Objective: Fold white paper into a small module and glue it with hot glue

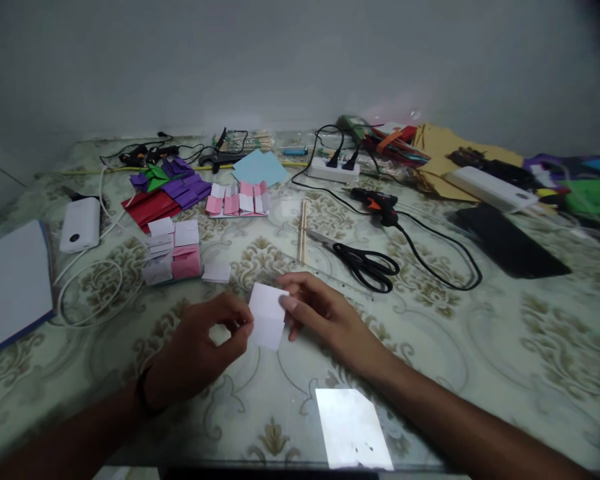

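A small white sheet of paper (267, 319) with a crease across it is held up between my two hands, above the patterned tabletop. My left hand (205, 333) pinches its left edge between thumb and fingers. On the opposite side, my right hand (320, 310) grips the right edge, thumb in front and fingers partly hidden behind. Just beyond my left hand lies a small folded white paper (217, 272). Beside it are folded white and pink papers (186, 260) set in rows, and a second group of pink and white folded pieces (240, 199) lies farther back.
Black-handled scissors (365, 263) and wooden sticks (303, 230) lie ahead of my right hand, near a corded glue gun (377, 203). A white power bank (81, 223) and looped cable stand left. A power strip (334, 170) sits behind. A bright white patch (353, 427) shows near the front edge.
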The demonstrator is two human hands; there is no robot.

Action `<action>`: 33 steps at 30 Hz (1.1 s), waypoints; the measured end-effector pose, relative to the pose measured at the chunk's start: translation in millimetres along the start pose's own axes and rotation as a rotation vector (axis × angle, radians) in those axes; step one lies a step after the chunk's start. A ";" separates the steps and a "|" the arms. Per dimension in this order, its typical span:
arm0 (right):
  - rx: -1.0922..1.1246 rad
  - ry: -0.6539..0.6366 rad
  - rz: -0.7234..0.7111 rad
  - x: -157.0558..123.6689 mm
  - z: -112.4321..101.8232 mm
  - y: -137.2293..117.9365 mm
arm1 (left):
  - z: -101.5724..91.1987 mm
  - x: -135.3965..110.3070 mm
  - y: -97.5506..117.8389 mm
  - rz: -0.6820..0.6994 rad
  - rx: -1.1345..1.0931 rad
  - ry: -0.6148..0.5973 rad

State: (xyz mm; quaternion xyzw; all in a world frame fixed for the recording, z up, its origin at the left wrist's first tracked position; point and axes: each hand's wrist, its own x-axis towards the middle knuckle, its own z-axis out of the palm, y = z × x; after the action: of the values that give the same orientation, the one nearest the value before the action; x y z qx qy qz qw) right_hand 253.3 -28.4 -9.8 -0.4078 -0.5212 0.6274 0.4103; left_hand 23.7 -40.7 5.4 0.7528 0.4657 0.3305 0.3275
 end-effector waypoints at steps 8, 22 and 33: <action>-0.361 -0.117 -0.067 -6.5 0.6 -8.4 | 6.9 -4.1 -7.6 -0.165 -0.296 0.075; -0.443 -0.298 -0.515 -11.3 -2.0 -9.2 | -1.7 6.6 2.8 -0.213 -0.384 -0.069; -0.407 -0.398 -0.540 -9.3 -3.3 1.9 | 0.1 2.5 1.8 -0.277 -0.460 -0.180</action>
State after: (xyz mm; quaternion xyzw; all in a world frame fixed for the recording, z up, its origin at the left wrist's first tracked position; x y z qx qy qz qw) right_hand 259.3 -36.3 -11.2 -0.1995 -0.7930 0.4475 0.3621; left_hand 25.6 -39.0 7.3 0.6143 0.4460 0.3114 0.5717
